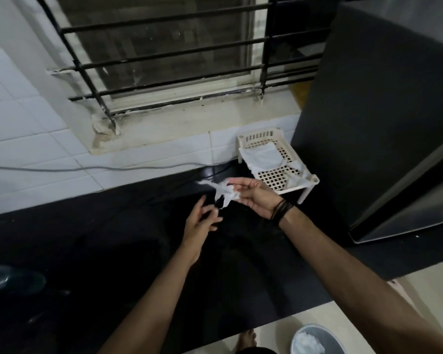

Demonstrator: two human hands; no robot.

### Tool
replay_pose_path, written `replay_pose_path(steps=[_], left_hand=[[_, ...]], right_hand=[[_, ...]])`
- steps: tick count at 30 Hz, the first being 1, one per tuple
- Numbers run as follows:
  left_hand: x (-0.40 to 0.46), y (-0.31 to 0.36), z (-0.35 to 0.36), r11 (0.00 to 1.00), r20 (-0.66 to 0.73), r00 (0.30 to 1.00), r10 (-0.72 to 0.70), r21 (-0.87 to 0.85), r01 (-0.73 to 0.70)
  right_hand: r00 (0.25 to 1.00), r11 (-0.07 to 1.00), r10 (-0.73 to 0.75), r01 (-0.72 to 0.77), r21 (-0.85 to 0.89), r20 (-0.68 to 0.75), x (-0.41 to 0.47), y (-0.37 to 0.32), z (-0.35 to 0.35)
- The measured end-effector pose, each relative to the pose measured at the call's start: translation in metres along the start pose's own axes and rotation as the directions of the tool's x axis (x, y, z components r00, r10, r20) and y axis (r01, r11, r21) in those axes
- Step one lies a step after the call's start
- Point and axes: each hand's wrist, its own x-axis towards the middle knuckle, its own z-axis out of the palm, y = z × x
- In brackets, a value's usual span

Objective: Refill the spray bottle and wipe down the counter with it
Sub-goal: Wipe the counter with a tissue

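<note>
My right hand (256, 196) hovers palm-up over the black counter (100, 241) and grips a crumpled white tissue (226, 191), which hangs from its fingertips. Just below and to the left, my left hand (202, 221) has its fingers loosely spread near the tissue's lower end, and I cannot tell whether they touch it. No spray bottle is clearly visible.
A cream plastic rack (274, 162) with white tissues on it stands at the back right, beside a dark fridge (368, 123). A grey cable (87, 168) runs along the tiled wall. A metal bin (317, 339) with white waste sits on the floor. A blurred object (0, 277) lies at far left.
</note>
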Motion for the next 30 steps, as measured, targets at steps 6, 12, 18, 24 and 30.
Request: replay_pose_path(steps=[6,12,18,24,30], left_hand=[[-0.016,0.003,-0.036,0.999,-0.123,0.992,0.038,-0.021,-0.041],[-0.023,-0.019,-0.110,0.870,-0.211,0.959,0.187,0.488,-0.062],[-0.040,-0.027,-0.206,0.893,0.002,0.996,0.086,0.444,-0.078],[-0.032,-0.051,-0.342,0.771,-0.264,0.937,0.229,0.637,-0.009],[-0.006,-0.093,-0.387,0.403,-0.033,0.975,0.221,0.913,-0.061]], right_hand=[[0.974,0.933,-0.104,0.026,-0.360,-0.200,0.015,0.068,0.070],[0.952,0.896,-0.091,-0.049,-0.441,-0.291,0.020,0.129,0.138],[0.833,0.960,0.054,-0.194,-0.200,-0.551,0.041,0.170,0.188],[0.550,0.970,0.057,-0.227,-0.084,-0.833,0.028,0.179,0.195],[0.712,0.785,-0.218,-0.278,-0.553,-0.667,0.004,0.244,0.273]])
